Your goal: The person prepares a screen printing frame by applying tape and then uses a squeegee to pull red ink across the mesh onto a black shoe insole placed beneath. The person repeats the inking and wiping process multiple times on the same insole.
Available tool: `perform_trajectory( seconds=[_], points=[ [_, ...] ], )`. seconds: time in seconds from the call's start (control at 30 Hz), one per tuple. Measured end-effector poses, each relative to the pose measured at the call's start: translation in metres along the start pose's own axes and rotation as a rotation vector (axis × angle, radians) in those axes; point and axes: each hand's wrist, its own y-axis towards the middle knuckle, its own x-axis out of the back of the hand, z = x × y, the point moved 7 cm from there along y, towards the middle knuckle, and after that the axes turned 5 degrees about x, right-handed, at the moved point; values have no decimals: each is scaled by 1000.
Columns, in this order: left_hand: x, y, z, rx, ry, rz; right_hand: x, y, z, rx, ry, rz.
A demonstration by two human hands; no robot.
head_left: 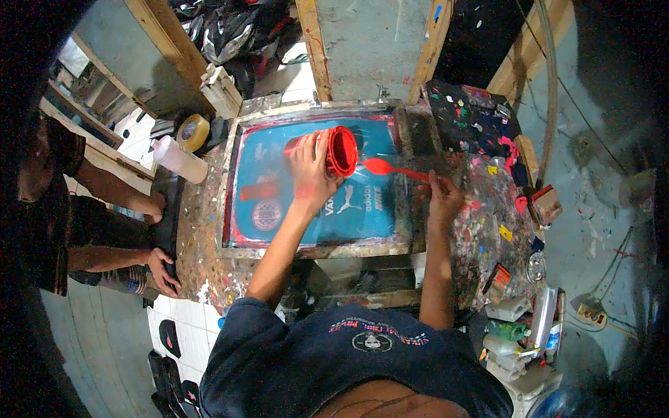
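My left hand point(310, 171) is wrapped round a red-smeared plastic tub point(342, 152), tilted so its open mouth faces right. Red ink coats the rim; the inside looks dark red. In my right hand point(444, 198) is the handle of a red-coated spoon point(378, 166), its bowl just right of the tub's mouth. Both are above a screen-printing frame point(317, 249) with blue mesh point(279, 136). Pale logo stencils show on the mesh, and a red ink patch point(259, 191) lies at its left side. The tub hides part of the mesh.
A co-worker stands at the left, one hand point(162, 272) by the table edge. A white bottle point(181, 160) and a tape roll point(193, 132) sit at the table's left. Paint-splattered table point(481, 230) extends right; several bottles point(505, 331) stand at lower right.
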Motion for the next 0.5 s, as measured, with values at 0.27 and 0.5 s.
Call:
perform_trajectory(
  seconds=[0.27, 0.5],
  points=[
    [-4, 3, -5, 17, -48, -6, -8, 2, 4, 305, -285, 101],
    [-9, 1, -5, 7, -46, 26, -17, -19, 39, 718, -461, 303]
  ],
)
